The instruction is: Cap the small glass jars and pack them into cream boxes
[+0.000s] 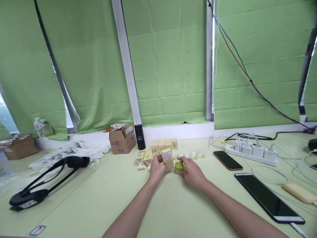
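Observation:
My left hand [158, 167] is closed around a small tan cardboard box [169, 164] whose top flap stands up. Just to its right, my right hand [192, 172] grips a small olive-green jar [178, 167] by its side, close to the box but apart from it. Left of my hands lie open small boxes [140, 160] with green labels. Behind my hands, several closed small boxes [161, 145] stand in a row. Small clear round containers [198, 154] with yellow centres sit beyond my right hand. What is inside the held box is hidden.
A brown carton [122, 140] and a black cylinder [140, 137] stand at the back. Left lie a black headset [49, 178] and white cables [71, 153]. On the right are a phone [227, 160], a larger phone [268, 196], a power strip [252, 153] and a power bank [300, 193].

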A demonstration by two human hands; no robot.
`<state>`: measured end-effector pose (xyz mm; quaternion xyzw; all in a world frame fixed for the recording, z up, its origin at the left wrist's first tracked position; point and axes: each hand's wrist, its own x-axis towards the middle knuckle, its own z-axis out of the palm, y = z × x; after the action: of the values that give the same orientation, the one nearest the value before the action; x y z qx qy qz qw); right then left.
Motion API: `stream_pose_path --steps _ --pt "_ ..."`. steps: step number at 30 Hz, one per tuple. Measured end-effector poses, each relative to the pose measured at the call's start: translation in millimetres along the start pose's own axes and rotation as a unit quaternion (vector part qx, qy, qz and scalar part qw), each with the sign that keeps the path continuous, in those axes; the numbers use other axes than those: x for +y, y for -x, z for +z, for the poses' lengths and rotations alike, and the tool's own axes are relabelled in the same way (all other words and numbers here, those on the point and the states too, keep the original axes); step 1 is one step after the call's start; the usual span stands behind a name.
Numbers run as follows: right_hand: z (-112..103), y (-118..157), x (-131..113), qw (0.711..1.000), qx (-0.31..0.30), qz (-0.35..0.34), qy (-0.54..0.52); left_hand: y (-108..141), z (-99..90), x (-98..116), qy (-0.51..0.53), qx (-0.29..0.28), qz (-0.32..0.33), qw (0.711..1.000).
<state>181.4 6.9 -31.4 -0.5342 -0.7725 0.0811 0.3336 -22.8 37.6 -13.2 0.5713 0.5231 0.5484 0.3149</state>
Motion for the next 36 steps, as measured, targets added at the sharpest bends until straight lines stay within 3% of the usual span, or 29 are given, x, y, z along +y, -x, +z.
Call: stream_pose_path --steps 4,9,11,14,17,23,36 --pt "-3.4 -4.3 6.3 0.998 -0.008 0.055 -0.002 1.9 0.8 -5.5 -0.008 -0.038 -0.019 0.999" --pt "-4.0 -6.3 8.8 0.998 -0.001 0.049 -0.028 6.0 2.3 -6.8 0.021 -0.064 -0.023 0.997" --pt "-3.9 -6.2 9.1 0.999 0.007 0.043 -0.033 8.2 1.4 -1.3 0.024 -0.04 0.012 0.999" --pt "-3.4 -5.9 10.7 0.999 0.013 0.037 -0.038 12.0 -2.1 11.4 0.012 0.017 0.114 0.993" --pt "-2.5 -6.0 13.3 0.999 0.012 0.031 -0.043 15.6 -5.8 21.6 -0.012 0.027 0.171 0.985" --pt "-2.0 -6.8 15.2 0.998 0.005 0.025 -0.059 19.9 -6.3 24.7 -0.011 -0.008 0.153 0.988" --pt "-1.1 -8.0 16.2 0.997 0.019 0.022 -0.066 11.6 2.2 13.5 -0.021 0.01 0.117 0.993"
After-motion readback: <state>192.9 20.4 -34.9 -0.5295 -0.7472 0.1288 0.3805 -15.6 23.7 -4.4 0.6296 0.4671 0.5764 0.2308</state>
